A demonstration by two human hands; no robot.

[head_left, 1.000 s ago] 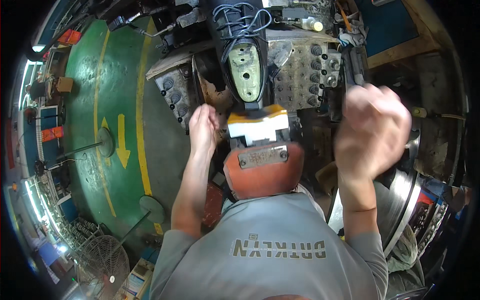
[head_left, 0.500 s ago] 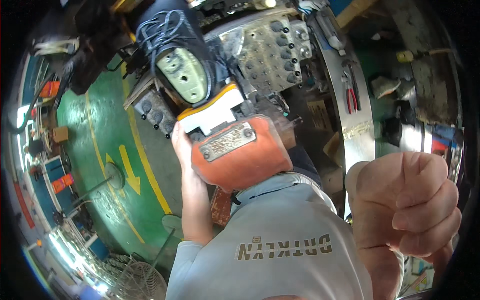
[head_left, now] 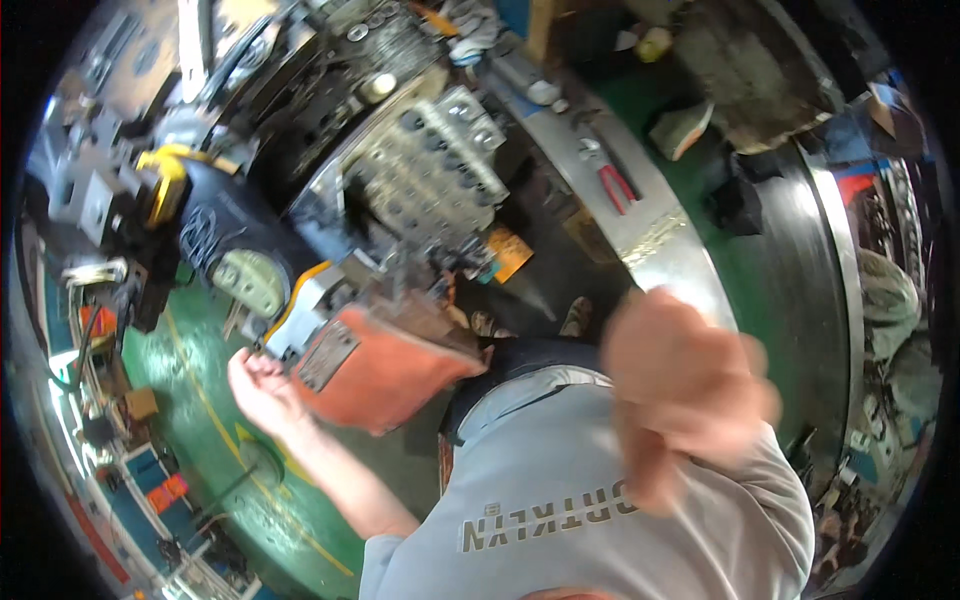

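Observation:
A dark lace-up shoe (head_left: 235, 215) is held in a machine at the left, with a pale green shoe last (head_left: 248, 280) showing in its opening. Against its near end sits a white block with a yellow edge (head_left: 298, 312). An orange cover (head_left: 385, 372) with a worn metal plate hangs just below that block. My left hand (head_left: 262, 388) is beside the orange cover's left edge, fingers loosely bent, thumb apart, nothing visible in it. Raised in front of my grey shirt, my right hand (head_left: 690, 385) is smeared by motion; its fingers cannot be made out.
A pitted metal block with black knobs (head_left: 430, 170) stands right of the shoe. Red-handled pliers (head_left: 612, 185) lie on a metal ledge (head_left: 665, 250) farther right. A loose shoe (head_left: 682, 130) is beyond the ledge. Green floor (head_left: 205, 385) with yellow lines is at left.
The view has swung, putting the machine and shoe farther left. My left hand has come off the white block's edge. My right hand, a fist before, has moved left and blurred.

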